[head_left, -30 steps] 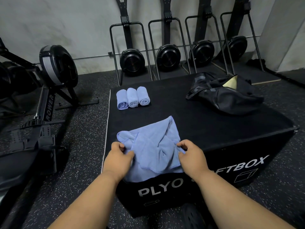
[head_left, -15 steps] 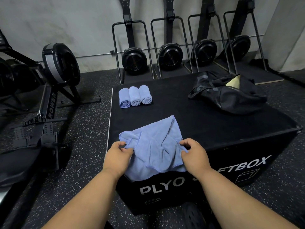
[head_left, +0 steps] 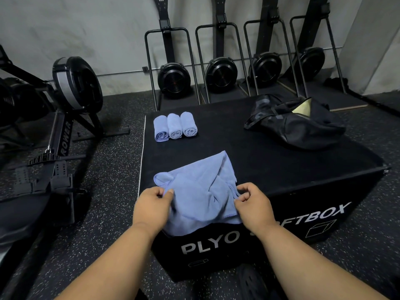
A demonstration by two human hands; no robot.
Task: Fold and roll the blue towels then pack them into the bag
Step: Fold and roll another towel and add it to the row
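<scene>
While both hands pinch the crumpled blue towel [head_left: 201, 191] at the plyo box's [head_left: 281, 165] near edge, left hand [head_left: 152, 205] and right hand [head_left: 252, 203] each keep a grip on its sides. Because part overhangs, uneven pulling could drag it off or skew the fold. 3 rolled towels [head_left: 175, 126] lie far left, the bag [head_left: 296, 122] far right.

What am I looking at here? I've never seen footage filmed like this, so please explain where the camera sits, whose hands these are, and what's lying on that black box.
The camera is worn on a person's head and looks forward and down, so the two bare arms reaching in from below are the wearer's own. There is no robot. The left hand and right hand each pinch an edge of a crumpled blue towel, which lies on the near edge of a black plyo box and hangs over its front. Farther back on the box lie three rolled towels side by side, and to the right a black bag. Gym machines stand behind on the floor.
</scene>
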